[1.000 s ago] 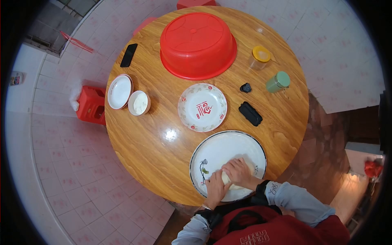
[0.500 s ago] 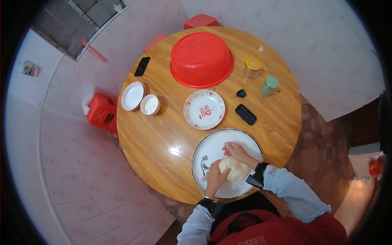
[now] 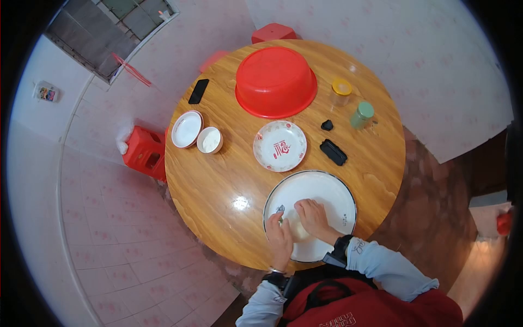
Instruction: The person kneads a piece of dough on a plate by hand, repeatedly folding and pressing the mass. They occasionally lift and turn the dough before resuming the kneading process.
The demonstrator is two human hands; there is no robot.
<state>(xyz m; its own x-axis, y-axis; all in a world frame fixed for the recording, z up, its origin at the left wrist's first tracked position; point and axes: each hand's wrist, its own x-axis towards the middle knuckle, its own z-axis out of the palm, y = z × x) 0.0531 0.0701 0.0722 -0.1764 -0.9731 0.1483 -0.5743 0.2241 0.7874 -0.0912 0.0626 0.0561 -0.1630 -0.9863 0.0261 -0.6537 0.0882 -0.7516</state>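
A pale lump of dough (image 3: pixel 298 231) rests on the large white dark-rimmed tray (image 3: pixel 332 191), mostly covered by my hands. From its left side my left hand (image 3: pixel 279 238) cups it, fingers bent round the edge. My right hand (image 3: pixel 314 219) presses on it from the right and above, with the fingers together and curled over the far side. The fingertips of the right hand are partly hidden.
Beyond the tray lies a patterned white plate (image 3: pixel 280 146). Around it are a red upturned basin (image 3: pixel 276 82), a bowl of white powder (image 3: pixel 210 140), stacked white dishes (image 3: pixel 187 129), a phone-like black slab (image 3: pixel 199 91), a green-lidded jar (image 3: pixel 362 115), a yellow-lidded jar (image 3: pixel 341 90) and a black case (image 3: pixel 333 152).
My right hand has come down from above the dough's far side onto the dough, covering more of it. My left hand stays at its left side. The whole view has shifted slightly.
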